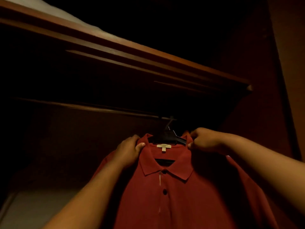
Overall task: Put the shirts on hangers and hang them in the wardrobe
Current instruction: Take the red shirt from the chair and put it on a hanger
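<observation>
A red polo shirt point(175, 192) hangs on a black hanger point(166, 137) inside a dark wooden wardrobe. The hanger's hook sits at the hanging rail point(99, 109), though the dim light hides whether it rests fully on it. My left hand point(129, 150) grips the shirt's left shoulder by the collar, thumb on the front. My right hand point(203, 139) pinches the right side of the collar. A pale label shows inside the neck.
A wooden shelf edge point(132, 50) runs diagonally above the rail. The wardrobe's right side panel point(287, 80) stands close to the shirt. The rail to the left of the hanger is bare. A pale floor patch point(29, 209) shows at lower left.
</observation>
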A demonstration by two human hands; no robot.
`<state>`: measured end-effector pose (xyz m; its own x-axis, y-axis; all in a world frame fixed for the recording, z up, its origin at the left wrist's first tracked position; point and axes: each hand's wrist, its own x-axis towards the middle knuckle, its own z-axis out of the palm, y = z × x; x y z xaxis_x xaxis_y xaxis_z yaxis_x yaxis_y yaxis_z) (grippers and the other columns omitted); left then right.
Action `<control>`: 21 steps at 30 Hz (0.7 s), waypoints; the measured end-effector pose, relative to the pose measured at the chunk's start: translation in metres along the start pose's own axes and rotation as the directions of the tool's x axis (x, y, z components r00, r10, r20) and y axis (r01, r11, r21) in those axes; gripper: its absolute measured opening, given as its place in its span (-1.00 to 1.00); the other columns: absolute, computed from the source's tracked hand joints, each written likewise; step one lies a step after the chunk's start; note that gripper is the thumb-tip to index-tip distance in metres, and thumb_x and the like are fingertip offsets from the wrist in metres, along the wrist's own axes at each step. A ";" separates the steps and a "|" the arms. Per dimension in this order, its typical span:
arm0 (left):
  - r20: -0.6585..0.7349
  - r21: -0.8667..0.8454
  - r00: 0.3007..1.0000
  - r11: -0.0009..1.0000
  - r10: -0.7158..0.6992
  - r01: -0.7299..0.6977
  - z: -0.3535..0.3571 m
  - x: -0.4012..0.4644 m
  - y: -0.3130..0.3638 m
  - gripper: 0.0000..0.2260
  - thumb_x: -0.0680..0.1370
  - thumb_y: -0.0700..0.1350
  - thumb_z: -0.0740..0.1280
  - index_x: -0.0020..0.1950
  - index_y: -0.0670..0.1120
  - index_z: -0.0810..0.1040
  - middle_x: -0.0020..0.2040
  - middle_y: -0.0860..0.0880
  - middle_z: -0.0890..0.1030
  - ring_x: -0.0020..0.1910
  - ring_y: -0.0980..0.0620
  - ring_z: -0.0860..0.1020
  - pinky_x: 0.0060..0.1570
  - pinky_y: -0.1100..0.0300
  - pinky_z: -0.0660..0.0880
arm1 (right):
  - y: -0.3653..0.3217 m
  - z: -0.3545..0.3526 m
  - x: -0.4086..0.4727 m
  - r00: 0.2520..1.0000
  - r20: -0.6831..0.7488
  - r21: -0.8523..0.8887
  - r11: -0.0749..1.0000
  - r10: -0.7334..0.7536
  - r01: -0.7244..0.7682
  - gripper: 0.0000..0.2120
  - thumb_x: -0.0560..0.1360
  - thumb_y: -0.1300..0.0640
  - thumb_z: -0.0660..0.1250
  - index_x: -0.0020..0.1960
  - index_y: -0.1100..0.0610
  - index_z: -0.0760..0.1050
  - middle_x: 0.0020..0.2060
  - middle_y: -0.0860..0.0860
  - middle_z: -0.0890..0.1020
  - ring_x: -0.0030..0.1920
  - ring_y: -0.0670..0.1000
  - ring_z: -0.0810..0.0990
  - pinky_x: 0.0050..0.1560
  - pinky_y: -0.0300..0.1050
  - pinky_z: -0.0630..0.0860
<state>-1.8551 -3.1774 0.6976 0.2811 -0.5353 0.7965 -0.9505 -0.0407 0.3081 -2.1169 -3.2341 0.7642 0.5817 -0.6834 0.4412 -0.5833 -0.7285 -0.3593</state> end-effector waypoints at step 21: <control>0.374 -0.109 0.910 0.965 -0.182 0.238 0.101 0.118 -0.003 -0.60 0.67 -0.11 0.08 0.50 -0.18 0.21 0.51 -0.19 0.24 0.47 -0.12 0.24 0.38 0.16 0.16 | 0.000 -0.004 0.074 0.986 -0.162 -0.154 0.986 0.043 -0.068 -0.84 0.48 0.20 0.41 0.01 0.13 0.46 -0.20 0.00 0.52 -0.31 -0.10 0.50 -0.38 -0.28 0.45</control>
<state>-1.8326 -3.3251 0.7381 0.3791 -0.7947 0.4741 -0.8363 -0.0750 0.5431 -2.0759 -3.2846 0.8006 0.4565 -0.6972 0.5526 -0.7021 -0.6639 -0.2575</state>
